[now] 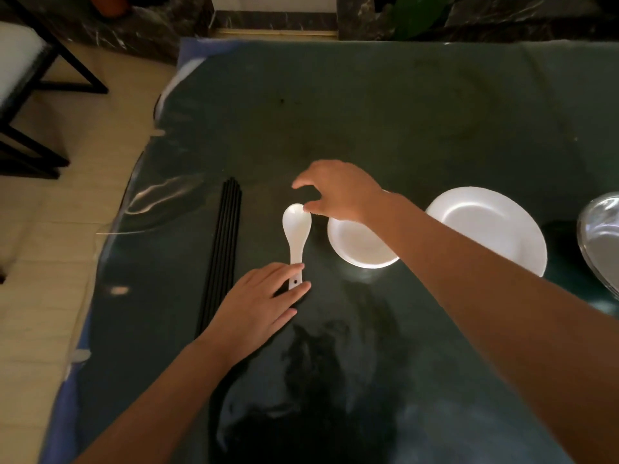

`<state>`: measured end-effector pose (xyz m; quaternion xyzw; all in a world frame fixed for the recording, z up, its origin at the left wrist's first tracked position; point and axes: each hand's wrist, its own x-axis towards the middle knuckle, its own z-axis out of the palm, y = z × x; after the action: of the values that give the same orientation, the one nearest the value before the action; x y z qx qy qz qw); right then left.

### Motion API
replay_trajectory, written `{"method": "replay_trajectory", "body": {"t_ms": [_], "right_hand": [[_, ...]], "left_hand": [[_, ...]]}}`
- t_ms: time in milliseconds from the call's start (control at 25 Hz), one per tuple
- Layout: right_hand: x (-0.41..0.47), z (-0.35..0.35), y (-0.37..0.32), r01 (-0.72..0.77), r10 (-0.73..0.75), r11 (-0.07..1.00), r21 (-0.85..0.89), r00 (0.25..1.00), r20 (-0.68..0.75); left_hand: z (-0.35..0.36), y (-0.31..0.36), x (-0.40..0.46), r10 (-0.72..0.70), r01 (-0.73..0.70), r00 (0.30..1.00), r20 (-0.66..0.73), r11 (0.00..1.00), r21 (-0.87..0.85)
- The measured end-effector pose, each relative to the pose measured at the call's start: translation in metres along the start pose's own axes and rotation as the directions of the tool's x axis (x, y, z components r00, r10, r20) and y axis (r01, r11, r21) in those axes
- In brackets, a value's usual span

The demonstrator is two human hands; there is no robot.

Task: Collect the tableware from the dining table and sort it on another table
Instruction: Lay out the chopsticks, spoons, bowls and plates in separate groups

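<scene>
A white ceramic spoon (296,234) lies on the dark green table (385,122), bowl end away from me. My left hand (258,303) rests flat by the handle end, its straight fingers touching the handle. My right hand (338,192) hovers over the spoon's bowl end, fingers spread and a fingertip touching its rim. Several black chopsticks (223,249) lie in a bundle to the left of the spoon. A small white bowl (360,246) stands right of the spoon, partly under my right wrist. A larger white plate (492,226) sits further right.
A shiny metal basin (601,232) shows at the right edge. The table's left edge runs diagonally, with a transparent cover over it. A black-framed chair (30,78) stands on the tiled floor at the far left. A dark marble wall lies beyond the table.
</scene>
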<state>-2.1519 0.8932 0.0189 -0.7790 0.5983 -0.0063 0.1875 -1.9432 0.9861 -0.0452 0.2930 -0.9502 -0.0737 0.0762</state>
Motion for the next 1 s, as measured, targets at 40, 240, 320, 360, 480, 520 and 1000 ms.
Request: {"method": "replay_trajectory", "body": {"t_ms": [40, 240, 320, 360, 480, 520, 1000], "right_hand": [[0.013, 0.001, -0.002, 0.0, -0.002, 1.0, 0.018, 0.995, 0.101], [0.037, 0.014, -0.003, -0.073, 0.05, 0.994, 0.082, 0.966, 0.254], [0.039, 0.017, -0.003, -0.089, 0.059, 0.987, 0.133, 0.975, 0.215], [0.042, 0.018, -0.002, -0.092, 0.063, 0.985, 0.143, 0.979, 0.193], [0.05, 0.019, -0.002, -0.101, 0.077, 0.982, 0.156, 0.986, 0.15], [0.052, 0.02, -0.002, -0.107, 0.083, 0.981, 0.164, 0.986, 0.143], [0.065, 0.019, -0.023, 0.102, -0.115, 0.988, -0.119, 0.988, -0.105]], "left_hand": [[0.0, -0.002, 0.002, 0.009, -0.009, 1.0, -0.001, 1.0, -0.013], [0.004, -0.011, 0.009, 0.05, -0.053, 0.998, -0.044, 0.996, -0.069], [0.005, -0.015, 0.01, 0.032, -0.037, 0.997, -0.063, 0.995, -0.088], [0.006, -0.017, 0.011, 0.017, -0.023, 0.997, -0.069, 0.995, -0.099], [0.006, -0.024, 0.012, -0.009, -0.002, 0.996, -0.094, 0.993, -0.115], [0.006, -0.027, 0.013, -0.007, -0.005, 0.995, -0.099, 0.993, -0.115], [0.003, -0.063, -0.079, 0.154, -0.156, 0.986, 0.065, 0.987, 0.023]]}}
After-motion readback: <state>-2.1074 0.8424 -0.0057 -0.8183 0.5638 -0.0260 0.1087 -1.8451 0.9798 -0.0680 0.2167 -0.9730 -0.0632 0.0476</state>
